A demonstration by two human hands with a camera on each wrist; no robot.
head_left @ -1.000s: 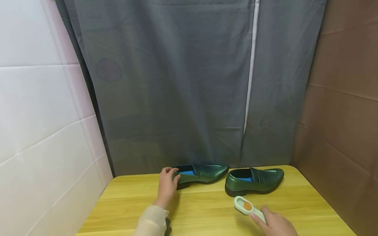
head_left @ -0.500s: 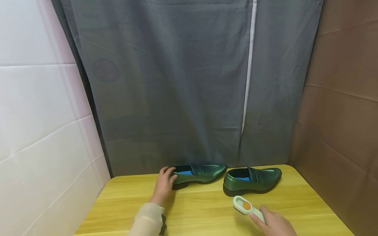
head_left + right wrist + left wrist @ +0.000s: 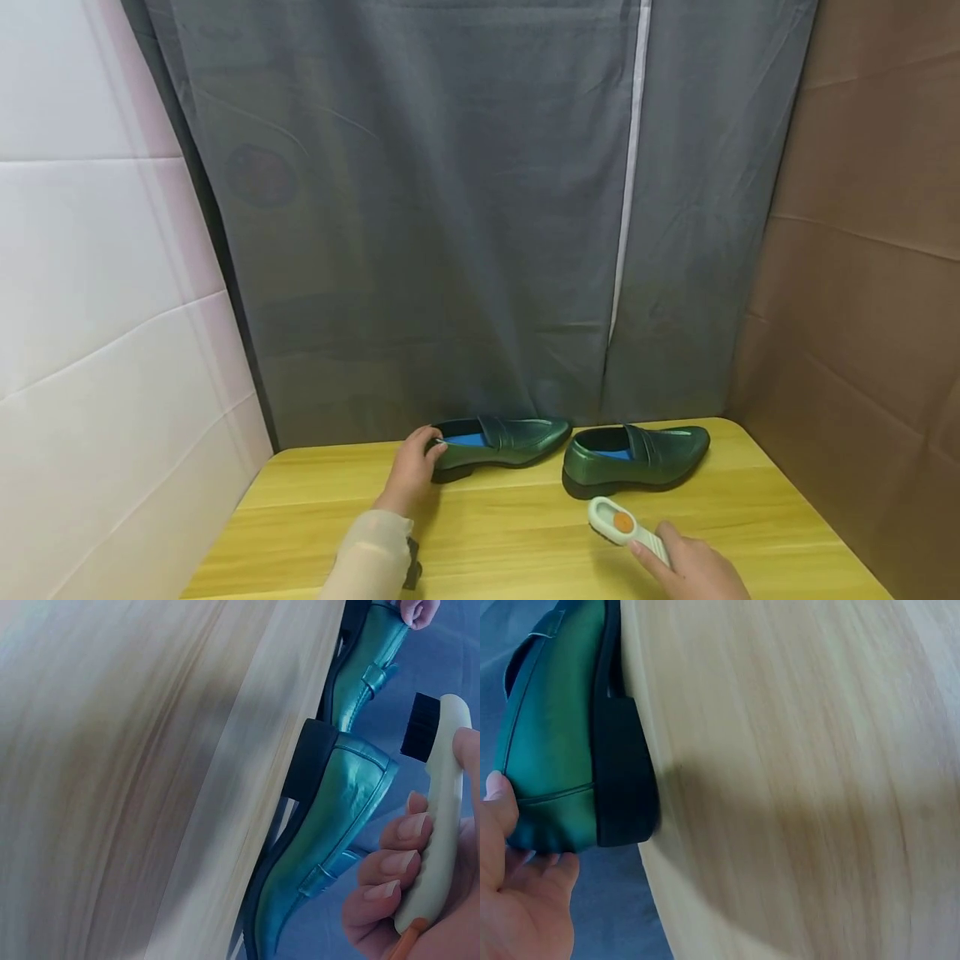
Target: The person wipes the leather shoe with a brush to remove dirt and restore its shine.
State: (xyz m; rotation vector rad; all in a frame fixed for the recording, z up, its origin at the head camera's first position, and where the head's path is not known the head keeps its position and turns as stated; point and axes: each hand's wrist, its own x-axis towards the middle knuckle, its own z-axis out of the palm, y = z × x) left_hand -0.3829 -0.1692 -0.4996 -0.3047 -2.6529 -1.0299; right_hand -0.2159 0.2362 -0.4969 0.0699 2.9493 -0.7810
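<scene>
Two glossy dark green loafers with blue insoles stand on the wooden table, toes to the right. My left hand point(image 3: 408, 473) grips the heel of the left loafer point(image 3: 510, 443). In the left wrist view, the thumb point(image 3: 498, 802) lies on the shoe's side and the fingers point(image 3: 555, 874) bend behind its heel. My right hand point(image 3: 693, 567) holds a pale green scrub brush point(image 3: 628, 527) with an orange button, just in front of the right loafer point(image 3: 637, 460). The right wrist view shows its dark bristles point(image 3: 421, 727) apart from both shoes, fingers wrapped round the handle.
The yellow wooden table point(image 3: 495, 533) ends at a grey curtain point(image 3: 450, 208) close behind the shoes. White fabric point(image 3: 120, 292) hangs on the left side, brown fabric point(image 3: 855, 292) on the right.
My left fingers have closed in on the left loafer's heel. The whole head view has slid slightly; the brush stays in my right hand with little movement.
</scene>
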